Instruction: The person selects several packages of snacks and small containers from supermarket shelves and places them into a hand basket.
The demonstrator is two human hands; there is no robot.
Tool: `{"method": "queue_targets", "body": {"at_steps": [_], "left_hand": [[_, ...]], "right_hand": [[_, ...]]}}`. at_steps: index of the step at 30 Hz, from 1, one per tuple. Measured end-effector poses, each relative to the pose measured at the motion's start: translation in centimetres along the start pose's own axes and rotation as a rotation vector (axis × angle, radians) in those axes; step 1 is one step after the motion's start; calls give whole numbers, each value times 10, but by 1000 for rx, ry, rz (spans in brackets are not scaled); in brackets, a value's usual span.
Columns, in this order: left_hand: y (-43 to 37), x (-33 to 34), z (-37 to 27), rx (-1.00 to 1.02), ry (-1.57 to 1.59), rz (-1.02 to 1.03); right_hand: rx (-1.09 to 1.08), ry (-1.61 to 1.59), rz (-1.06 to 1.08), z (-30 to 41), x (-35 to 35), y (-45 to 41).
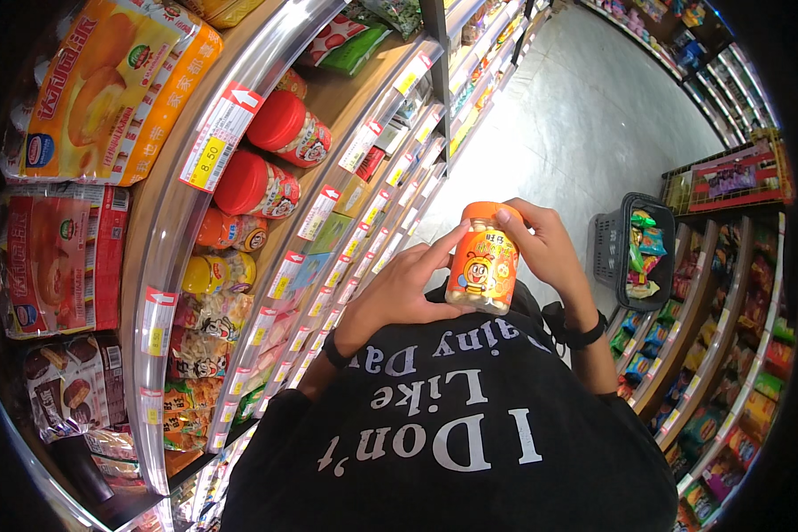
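Between my two hands is a clear plastic jar of small pale round snacks, with an orange screw lid and an orange label showing a cartoon bee. My left hand holds its left side, the thumb near the base and the fingers by the neck. On the right, my right hand grips the lid and upper side, with the thumb on the lid's edge. The jar is held in front of my black printed shirt, its label facing up toward me. A dark band circles each wrist.
Left of me stand curved store shelves with price tags, red-lidded jars, another orange-lidded jar and bagged pastries. A dark shopping basket with snack packets stands at right, beside more snack shelves. Grey tile floor lies ahead.
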State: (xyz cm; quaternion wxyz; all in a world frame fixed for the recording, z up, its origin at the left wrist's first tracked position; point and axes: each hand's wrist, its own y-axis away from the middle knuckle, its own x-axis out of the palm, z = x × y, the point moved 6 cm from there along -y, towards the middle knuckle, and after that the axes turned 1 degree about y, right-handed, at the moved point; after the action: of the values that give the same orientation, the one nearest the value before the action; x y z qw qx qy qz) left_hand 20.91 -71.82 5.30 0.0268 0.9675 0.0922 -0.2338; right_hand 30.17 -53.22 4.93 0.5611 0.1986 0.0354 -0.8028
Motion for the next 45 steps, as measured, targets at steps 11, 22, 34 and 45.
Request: {"method": "queue_targets", "body": {"at_steps": [11,22,34,45], "left_hand": [[1,-12,-3,283,-248,-228],[22,-46,11,222,-506,-226],[46,-124,41,308,-778,-632],[42,-119,68,270,-786,-554]], "right_hand": [[-331,-14,82,26,0,0],[-464,171,175,63,29,-22],[-1066,613,-237,190,46,-120],[-995,888,-51,188,92,-212]]}}
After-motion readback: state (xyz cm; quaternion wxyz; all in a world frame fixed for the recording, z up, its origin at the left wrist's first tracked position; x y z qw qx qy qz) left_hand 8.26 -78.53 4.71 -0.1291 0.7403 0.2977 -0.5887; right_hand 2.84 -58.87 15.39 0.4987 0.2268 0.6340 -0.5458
